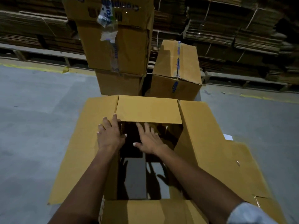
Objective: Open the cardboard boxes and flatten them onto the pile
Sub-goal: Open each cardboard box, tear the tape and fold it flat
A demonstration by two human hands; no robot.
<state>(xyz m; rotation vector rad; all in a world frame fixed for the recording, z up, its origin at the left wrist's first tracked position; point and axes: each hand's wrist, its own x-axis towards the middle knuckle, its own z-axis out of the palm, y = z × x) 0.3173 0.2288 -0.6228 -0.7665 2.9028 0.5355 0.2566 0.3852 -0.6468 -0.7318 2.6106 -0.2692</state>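
**Box open top and bottom, ready to collapse**

Now mid-step on the open box: standing on the grey floor right in front, all top flaps out, floor visible straight through the bottom, so nothing left to unseal.

- Left hand: flat, fingers spread and straight, resting on the left flap at the box mouth, fingertips up against the edge of the far flap. No grip on anything.
- Right hand: also flat and spread, hovering over or into the opening. Holding nothing. Can't tell whether touching an inner wall.
- Right flap splayed out over what looks like already flattened cardboard on the floor, probably the pile.
- Still sealed: stack of taped boxes and one taped box just behind.

To do it well, probably:
- Push two opposite corners toward each other so walls fold along existing creases, not across panels.
- Keep flaps in line with the walls before pressing down, otherwise lumpy stack.
- Lay flat toward the right, squared on the cardboard there.
- Keep fingers clear of closing creases.
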